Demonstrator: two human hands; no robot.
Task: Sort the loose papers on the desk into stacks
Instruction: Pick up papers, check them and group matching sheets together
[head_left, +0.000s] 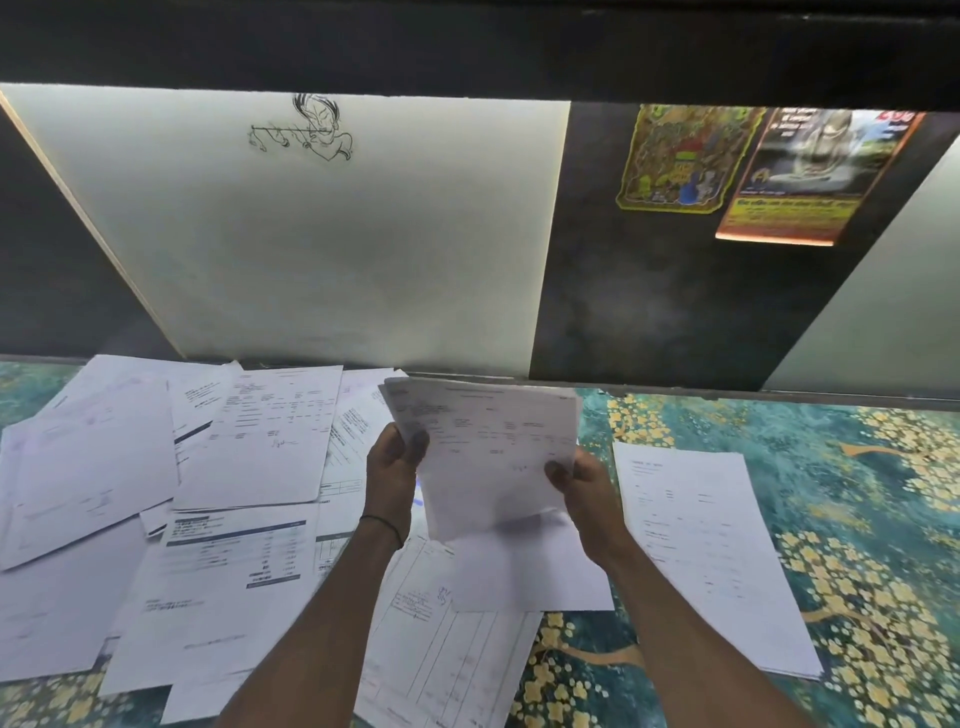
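I hold a white printed paper sheaf (483, 452) above the desk. My left hand (392, 467) pinches its left edge and my right hand (582, 486) its lower right corner, hands apart. The tidy white paper pile (696, 545) on the teal, gold-flowered cloth (857, 493) lies just right of my right hand, long axis running away from me. Loose white papers (208, 493) sprawl left. The print is unreadable, and I cannot count the sheets I hold.

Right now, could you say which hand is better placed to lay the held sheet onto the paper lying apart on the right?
Probably the right hand: it grips the held sheet beside the separate paper; the left hand grips its other edge, over the loose pile.
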